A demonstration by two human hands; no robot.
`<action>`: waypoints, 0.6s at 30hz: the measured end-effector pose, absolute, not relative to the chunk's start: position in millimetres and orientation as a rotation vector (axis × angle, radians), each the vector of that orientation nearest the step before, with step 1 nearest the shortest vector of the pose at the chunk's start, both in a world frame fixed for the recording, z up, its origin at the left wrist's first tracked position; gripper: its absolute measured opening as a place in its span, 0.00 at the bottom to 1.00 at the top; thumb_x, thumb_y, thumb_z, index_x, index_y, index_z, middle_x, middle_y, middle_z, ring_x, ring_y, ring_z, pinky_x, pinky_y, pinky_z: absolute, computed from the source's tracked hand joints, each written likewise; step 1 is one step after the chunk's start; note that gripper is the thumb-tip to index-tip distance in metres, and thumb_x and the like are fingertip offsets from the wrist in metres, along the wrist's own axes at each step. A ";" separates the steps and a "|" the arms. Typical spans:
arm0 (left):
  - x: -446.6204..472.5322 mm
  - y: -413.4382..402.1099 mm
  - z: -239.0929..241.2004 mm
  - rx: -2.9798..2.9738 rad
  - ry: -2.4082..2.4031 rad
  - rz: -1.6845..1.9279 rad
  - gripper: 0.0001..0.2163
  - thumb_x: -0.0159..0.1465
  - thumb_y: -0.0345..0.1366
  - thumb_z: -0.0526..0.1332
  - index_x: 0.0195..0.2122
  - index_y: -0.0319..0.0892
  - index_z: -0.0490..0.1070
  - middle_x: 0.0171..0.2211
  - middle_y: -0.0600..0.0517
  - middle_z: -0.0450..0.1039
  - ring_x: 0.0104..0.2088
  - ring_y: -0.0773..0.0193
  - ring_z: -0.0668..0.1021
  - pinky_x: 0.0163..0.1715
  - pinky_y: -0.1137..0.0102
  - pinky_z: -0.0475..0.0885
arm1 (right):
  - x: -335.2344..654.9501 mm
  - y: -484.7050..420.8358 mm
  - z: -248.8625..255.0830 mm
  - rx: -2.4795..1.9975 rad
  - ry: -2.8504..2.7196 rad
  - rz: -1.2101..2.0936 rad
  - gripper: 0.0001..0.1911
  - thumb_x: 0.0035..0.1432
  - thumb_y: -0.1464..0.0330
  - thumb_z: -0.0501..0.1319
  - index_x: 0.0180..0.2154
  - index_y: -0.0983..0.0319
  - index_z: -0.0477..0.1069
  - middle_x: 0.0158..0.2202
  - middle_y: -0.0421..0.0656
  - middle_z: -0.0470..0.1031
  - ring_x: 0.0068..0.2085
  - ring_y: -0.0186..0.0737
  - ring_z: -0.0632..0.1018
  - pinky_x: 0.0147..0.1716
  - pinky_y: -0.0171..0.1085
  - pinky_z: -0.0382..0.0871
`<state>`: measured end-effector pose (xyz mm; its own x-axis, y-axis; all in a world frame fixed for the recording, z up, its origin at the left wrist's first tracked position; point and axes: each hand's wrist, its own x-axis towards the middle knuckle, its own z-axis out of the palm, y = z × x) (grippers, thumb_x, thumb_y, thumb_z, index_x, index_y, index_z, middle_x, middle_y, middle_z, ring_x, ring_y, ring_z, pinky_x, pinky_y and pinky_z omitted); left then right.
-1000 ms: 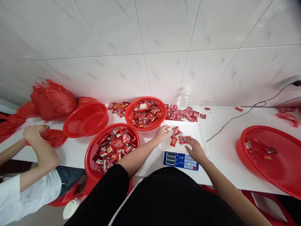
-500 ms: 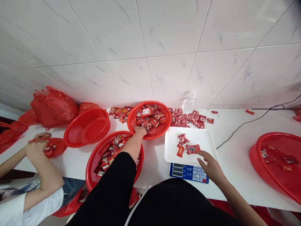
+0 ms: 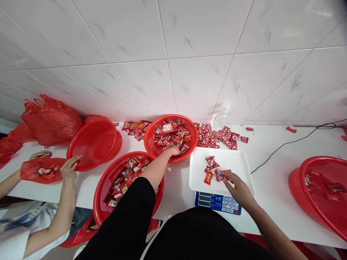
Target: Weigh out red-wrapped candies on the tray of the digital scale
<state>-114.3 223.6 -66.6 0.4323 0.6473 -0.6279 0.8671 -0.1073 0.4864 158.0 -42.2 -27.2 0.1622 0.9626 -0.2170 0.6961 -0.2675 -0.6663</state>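
My left hand (image 3: 176, 150) reaches into the far red basket (image 3: 146, 139), which is full of small wrapped candies (image 3: 173, 134). Its fingers close on a dark red wrapped candy (image 3: 184, 148) near the basket's right front side. Over the white weighing tray (image 3: 235, 160), my right hand (image 3: 239, 188) pinches the right end of a red candy packet (image 3: 222, 175). Beside that packet lie a pink-red candy (image 3: 211, 161) and an orange-red one (image 3: 208, 178). The tray sits on a blue scale (image 3: 218, 203) with number keys.
Below my left arm stands another candy-filled basket (image 3: 98, 196). A bare-bottomed red basket (image 3: 93, 144) and red bags (image 3: 51, 122) are at left, near a co-worker's hands (image 3: 69, 169) and bag (image 3: 40, 170). Loose candies (image 3: 226, 137) line the wall; a cable (image 3: 282, 146) and basket (image 3: 295, 180) lie right.
My left hand has moved right within the far basket and taken hold of a candy. My right fingers have closed on the packet on the tray. The co-worker's near hand has moved right.
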 end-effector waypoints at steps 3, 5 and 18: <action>-104.0 224.7 -67.1 1.637 1.229 -0.353 0.24 0.54 0.49 0.64 0.50 0.47 0.69 0.41 0.50 0.77 0.35 0.59 0.78 0.33 0.70 0.71 | 157.8 -41.6 -28.3 -2.031 -1.560 0.889 0.20 0.59 0.58 0.51 0.51 0.53 0.68 0.55 0.42 0.70 0.55 0.47 0.71 0.50 0.47 0.70; -99.5 226.0 -67.8 1.477 1.252 -0.356 0.25 0.54 0.53 0.63 0.50 0.48 0.69 0.38 0.50 0.77 0.32 0.59 0.78 0.29 0.69 0.72 | 158.7 -43.6 -31.1 -2.036 -1.546 0.913 0.20 0.59 0.57 0.51 0.51 0.53 0.68 0.55 0.42 0.70 0.54 0.46 0.71 0.49 0.47 0.70; -89.6 223.3 -32.0 1.247 1.151 -0.163 0.26 0.48 0.52 0.69 0.47 0.47 0.70 0.35 0.51 0.77 0.31 0.62 0.79 0.29 0.71 0.73 | 158.5 -49.2 -24.7 -1.983 -1.457 0.887 0.19 0.60 0.58 0.50 0.50 0.54 0.68 0.53 0.44 0.71 0.51 0.46 0.73 0.47 0.46 0.72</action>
